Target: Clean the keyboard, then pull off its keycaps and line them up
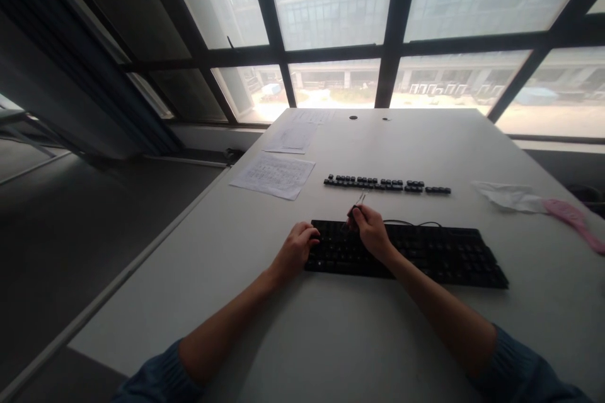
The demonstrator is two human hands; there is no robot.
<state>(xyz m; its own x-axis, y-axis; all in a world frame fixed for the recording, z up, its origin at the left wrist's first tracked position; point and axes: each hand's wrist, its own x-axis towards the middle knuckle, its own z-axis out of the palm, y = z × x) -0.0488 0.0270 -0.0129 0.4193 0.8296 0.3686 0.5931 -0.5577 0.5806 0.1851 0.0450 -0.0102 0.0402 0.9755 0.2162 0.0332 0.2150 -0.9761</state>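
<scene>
A black computer keyboard (439, 258) lies on the white table in front of me. My left hand (297, 244) is at its upper left end, fingers curled and closed on the edge. Above the keyboard's upper left keys is my right hand (371, 230), pinching a small dark keycap puller (352, 209). Thin wire prongs stick up from the puller past my fingers; its lower end is over the key rows, too dark to make out clearly. Beyond the keyboard, loose black keycaps (363, 182) are lined up in two rows.
Handwritten paper sheets (276, 175) lie on the left of the white table (331, 340). At the right are a crumpled white tissue or bag (510, 196) and a pink item (570, 217). A cable (401, 221) loops behind the keyboard. Windows stand beyond the table's far edge.
</scene>
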